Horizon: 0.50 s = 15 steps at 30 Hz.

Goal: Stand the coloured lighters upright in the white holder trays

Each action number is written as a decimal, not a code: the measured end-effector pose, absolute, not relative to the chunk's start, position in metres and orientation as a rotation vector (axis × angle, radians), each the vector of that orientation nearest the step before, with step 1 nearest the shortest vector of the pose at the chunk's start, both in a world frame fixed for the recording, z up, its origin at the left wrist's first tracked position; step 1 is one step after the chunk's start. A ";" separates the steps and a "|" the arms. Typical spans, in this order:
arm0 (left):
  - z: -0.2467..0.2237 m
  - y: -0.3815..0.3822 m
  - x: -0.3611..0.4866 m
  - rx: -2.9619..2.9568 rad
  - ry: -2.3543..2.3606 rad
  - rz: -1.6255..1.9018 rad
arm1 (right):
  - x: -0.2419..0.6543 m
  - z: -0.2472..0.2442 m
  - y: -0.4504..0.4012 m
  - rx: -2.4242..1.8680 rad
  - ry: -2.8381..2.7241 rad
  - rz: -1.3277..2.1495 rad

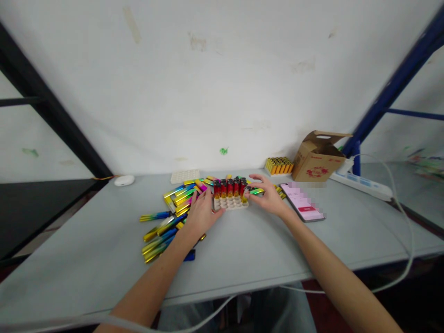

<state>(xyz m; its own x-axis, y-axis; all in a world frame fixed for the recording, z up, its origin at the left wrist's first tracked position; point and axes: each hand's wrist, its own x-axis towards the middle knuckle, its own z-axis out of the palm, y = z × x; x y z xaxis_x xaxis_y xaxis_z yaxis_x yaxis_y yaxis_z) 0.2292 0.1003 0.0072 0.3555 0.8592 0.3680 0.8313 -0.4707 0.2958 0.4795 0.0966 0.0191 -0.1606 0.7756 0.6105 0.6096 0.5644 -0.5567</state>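
Note:
Several red cylinders with dark tops (229,188) stand upright in the rear part of a pale tray with round hollows (231,203). At the tray's left edge is my left hand (201,212), its thumb apart from the fingers, over the near side of a pile of shiny yellow, blue and green tubes (181,196). On the tray's right side, my right hand (265,194) pinches a green and yellow cylinder (256,190) between thumb and fingers. More yellow pieces lie just behind that hand.
A phone (302,202) lies right of my right hand. Behind it are a block of orange cylinders (279,165), an open cardboard box (318,159) and a power strip (363,185). An unused-looking pale tray (185,176) and a white case (124,180) lie at the back left.

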 end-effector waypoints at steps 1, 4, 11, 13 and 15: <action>0.006 0.100 0.230 2.548 1.577 0.766 | 0.480 0.018 0.097 -1.132 -1.867 0.231; 0.006 0.101 0.231 2.569 1.539 0.829 | 0.480 0.017 0.098 -1.133 -1.864 0.248; 0.025 0.105 0.219 2.381 1.527 0.956 | 0.481 0.014 0.101 -1.118 -1.852 0.267; 0.033 0.109 0.209 2.325 1.541 1.046 | 0.480 0.014 0.102 -1.110 -1.857 0.264; 0.039 0.115 0.198 2.256 1.556 1.098 | 0.479 0.014 0.101 -1.095 -1.872 0.263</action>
<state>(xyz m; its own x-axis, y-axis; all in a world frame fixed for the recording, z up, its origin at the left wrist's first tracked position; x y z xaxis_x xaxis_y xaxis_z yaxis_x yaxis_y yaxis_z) 0.1977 0.1152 0.0395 0.1753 0.8681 0.4644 0.7282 -0.4318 0.5322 0.4792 0.1013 0.0143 -0.1804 0.7752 0.6054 0.5785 0.5814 -0.5720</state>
